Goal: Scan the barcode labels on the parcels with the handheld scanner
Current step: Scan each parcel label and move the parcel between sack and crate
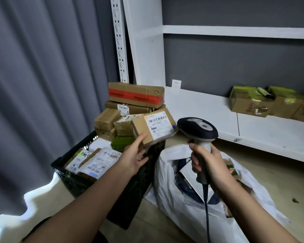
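My left hand grips a small brown cardboard parcel by its lower left corner, thumb on top, above a black crate. The parcel's white barcode label faces up toward me. My right hand holds the handle of a grey and dark handheld scanner, its head just right of the parcel and pointing toward the label. A dark cable hangs from the scanner's handle.
The black crate holds several labelled parcels, with a stack of brown boxes behind. A white plastic bag of items lies on the floor at right. White shelving carries boxes at far right. Grey curtains hang at left.
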A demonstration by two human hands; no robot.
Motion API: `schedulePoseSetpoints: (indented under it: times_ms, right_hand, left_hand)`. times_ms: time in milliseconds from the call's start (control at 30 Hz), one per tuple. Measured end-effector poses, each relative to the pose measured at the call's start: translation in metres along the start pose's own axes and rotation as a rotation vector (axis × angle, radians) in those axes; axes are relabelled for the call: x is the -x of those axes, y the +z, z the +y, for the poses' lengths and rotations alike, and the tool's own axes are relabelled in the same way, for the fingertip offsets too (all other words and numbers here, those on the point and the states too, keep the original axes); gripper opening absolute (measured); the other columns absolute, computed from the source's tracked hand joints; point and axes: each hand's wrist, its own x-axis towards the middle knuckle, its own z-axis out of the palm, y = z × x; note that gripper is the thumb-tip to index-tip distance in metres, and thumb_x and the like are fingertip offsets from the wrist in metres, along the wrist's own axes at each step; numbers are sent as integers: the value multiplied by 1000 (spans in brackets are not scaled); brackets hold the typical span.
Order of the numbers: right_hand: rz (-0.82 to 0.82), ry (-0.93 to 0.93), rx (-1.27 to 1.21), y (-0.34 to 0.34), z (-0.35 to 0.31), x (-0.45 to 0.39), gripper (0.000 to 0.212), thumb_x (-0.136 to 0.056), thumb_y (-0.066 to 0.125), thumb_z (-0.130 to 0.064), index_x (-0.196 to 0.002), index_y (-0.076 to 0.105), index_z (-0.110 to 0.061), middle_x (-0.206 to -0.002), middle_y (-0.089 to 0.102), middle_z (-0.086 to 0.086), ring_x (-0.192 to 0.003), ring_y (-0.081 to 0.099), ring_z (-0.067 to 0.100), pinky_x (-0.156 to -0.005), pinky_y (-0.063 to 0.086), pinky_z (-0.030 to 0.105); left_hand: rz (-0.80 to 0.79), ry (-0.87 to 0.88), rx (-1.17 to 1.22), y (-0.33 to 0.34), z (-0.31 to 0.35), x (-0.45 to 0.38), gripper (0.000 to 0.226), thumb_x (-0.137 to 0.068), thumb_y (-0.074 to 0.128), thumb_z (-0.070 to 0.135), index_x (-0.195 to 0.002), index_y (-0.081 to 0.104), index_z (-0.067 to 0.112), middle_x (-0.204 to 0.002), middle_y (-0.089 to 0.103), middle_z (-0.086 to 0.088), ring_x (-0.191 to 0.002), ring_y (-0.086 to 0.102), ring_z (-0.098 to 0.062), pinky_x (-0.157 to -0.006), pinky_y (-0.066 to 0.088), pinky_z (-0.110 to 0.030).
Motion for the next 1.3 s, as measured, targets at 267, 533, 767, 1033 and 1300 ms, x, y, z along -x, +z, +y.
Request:
schedulePoseSetpoints:
  times_ms: [267, 533, 767, 1033, 1300]
  right_hand:
    - [-69, 19, -15, 5, -6, 7, 10, -95, 56, -8, -90, 47, -6, -47, 38, 2, -37, 29, 13, -38, 28, 20]
    - [-212, 7, 107, 4, -10, 14, 26, -81, 62, -25, -87, 45, -7, -49, 38, 2, -38, 28, 14, -41, 26, 23]
    - [-234, 11, 146, 4, -12, 17, 26, -76, 62, -27, -86, 48, -7, -49, 39, 2, -38, 27, 14, -41, 26, 22]
    - [-202, 2, 154, 1, -17, 20, 20, -85, 65, -21, -89, 52, -6, -49, 40, 1, -38, 29, 14, -41, 27, 21]
    - [46, -46, 182, -37, -23, 18, 20, -94, 59, -11, -83, 44, -16, -47, 41, 1, -36, 31, 13, -38, 25, 21]
  left_hand:
    - [-22, 120, 119, -2, -2, -9, 19, -87, 68, 14, -105, 62, 16, -114, 67, -8, -107, 62, -19, -97, 45, -27]
    - [-15, 165, 139, -1, 0, -12, 30, -88, 67, 11, -117, 60, 11, -113, 66, -8, -108, 61, -18, -100, 44, -27]
    - [-24, 162, 137, -1, 2, -12, 17, -88, 66, 10, -103, 62, 15, -106, 67, -5, -105, 61, -17, -105, 42, -29]
    - [-25, 153, 121, -1, 0, -15, 23, -87, 67, 12, -109, 62, 13, -115, 67, -8, -110, 61, -18, -105, 42, -30]
    - [-23, 117, -146, 7, -18, -11, 19, -85, 71, 17, -102, 62, 14, -103, 68, -5, -104, 62, -19, -102, 44, -31]
